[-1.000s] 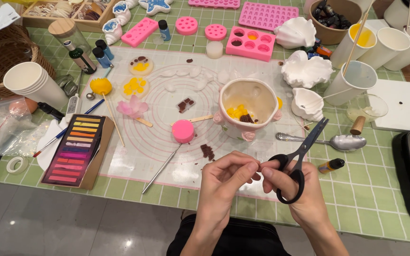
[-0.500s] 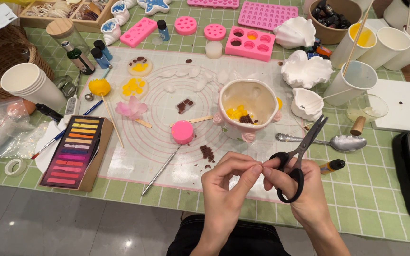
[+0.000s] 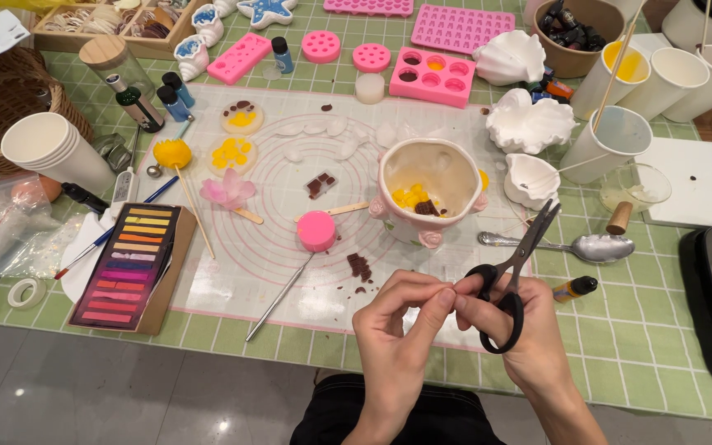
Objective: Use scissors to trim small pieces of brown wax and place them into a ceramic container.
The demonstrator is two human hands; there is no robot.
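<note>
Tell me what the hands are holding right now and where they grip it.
The right hand holds black scissors by the handle loops, blades pointing up and away. Both hands' fingertips meet on something too small to identify; left hand.

Illumination is bright, even and diffuse, from overhead. Shadows are soft and short. Glare appears on the glossy grey floor tiles [image 3: 220, 426] and on the polished metal spoon [image 3: 587, 246]. Focus is sharp across the frame. Wide-angle distortion bends objects near the edges.

A green-checked tablecloth [image 3: 653, 346] covers the table (glossy grey floor [image 3: 125, 404] below).
</note>
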